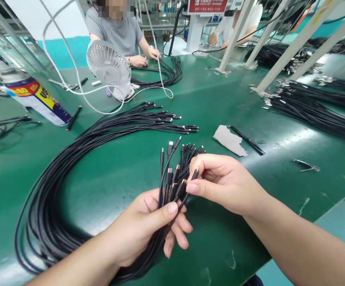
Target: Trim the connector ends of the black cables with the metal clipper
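My left hand [157, 218] is closed around a bundle of black cables [156, 242] near their plug ends, thumb on top. Several of the plugs [169, 174] stick up above the fingers, with metal tips showing. My right hand [220, 178] pinches one cable connector [195, 173] between thumb and forefinger, just right of the bundle. More connector ends fan out behind the right fingertips. From my left hand the cables curve round in a big loop [45, 190] on the green table, and their other ends [172, 121] lie spread farther back.
A spray can [38, 95] and a small white fan [108, 63] stand at the left. Torn paper [230, 140], a black strip [247, 140] and tweezers [306, 165] lie right. More cable bundles [315, 103] rest beyond slanted posts. Across the table a person [115, 31] handles cables.
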{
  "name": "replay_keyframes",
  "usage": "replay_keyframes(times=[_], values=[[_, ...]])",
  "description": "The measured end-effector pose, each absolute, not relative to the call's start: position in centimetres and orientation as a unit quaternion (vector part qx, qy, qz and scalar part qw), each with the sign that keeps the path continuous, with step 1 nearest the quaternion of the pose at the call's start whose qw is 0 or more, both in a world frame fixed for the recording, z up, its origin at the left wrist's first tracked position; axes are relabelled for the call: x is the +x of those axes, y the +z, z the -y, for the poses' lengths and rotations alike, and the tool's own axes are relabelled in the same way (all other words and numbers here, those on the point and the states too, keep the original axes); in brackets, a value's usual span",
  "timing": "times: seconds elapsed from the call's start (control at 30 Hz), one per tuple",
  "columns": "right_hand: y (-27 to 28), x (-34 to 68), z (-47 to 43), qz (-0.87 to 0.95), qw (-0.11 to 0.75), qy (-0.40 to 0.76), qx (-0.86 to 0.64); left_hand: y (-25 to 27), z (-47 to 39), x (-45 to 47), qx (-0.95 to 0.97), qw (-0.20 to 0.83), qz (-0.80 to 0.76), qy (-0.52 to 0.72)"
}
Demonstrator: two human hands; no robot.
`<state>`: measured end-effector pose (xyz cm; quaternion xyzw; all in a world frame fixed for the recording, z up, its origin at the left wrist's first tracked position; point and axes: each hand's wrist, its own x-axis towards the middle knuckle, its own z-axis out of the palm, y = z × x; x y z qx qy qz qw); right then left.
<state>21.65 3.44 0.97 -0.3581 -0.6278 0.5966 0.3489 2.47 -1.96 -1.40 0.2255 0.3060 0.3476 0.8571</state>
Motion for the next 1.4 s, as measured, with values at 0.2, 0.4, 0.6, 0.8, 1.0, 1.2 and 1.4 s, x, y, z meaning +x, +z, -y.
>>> replay_keyframes(times=[0.2,0.4,0.6,0.8,1.0,1.2,1.4], values=[[0.9,21.5,-3.1,0.641,0.352,0.556,-0.395,-1.2,1.9,2.7,0.233,0.833,-0.353,0.356],[1.6,20.9,-2.8,0.656,0.367,0.499,-0.431,-1.1,1.8,2.9,0.224,0.829,-0.38,0.344],[1.9,20.5,-2.8,0.659,0.366,0.476,-0.453,-1.1,2.0,2.9,0.229,0.835,-0.381,0.324],[2.2,20.5,-2.7,0.662,0.358,0.471,-0.459,-1.1,2.1,2.7,0.234,0.842,-0.371,0.315],[2.2,20.5,-2.8,0.674,0.357,0.458,-0.457,-1.1,2.1,2.6,0.243,0.841,-0.375,0.305],[2.3,20.6,-2.9,0.686,0.35,0.451,-0.452,-1.0,2.1,2.7,0.245,0.838,-0.379,0.307],[2.5,21.0,-3.1,0.676,0.336,0.48,-0.448,-1.1,2.0,2.7,0.245,0.83,-0.389,0.315]])
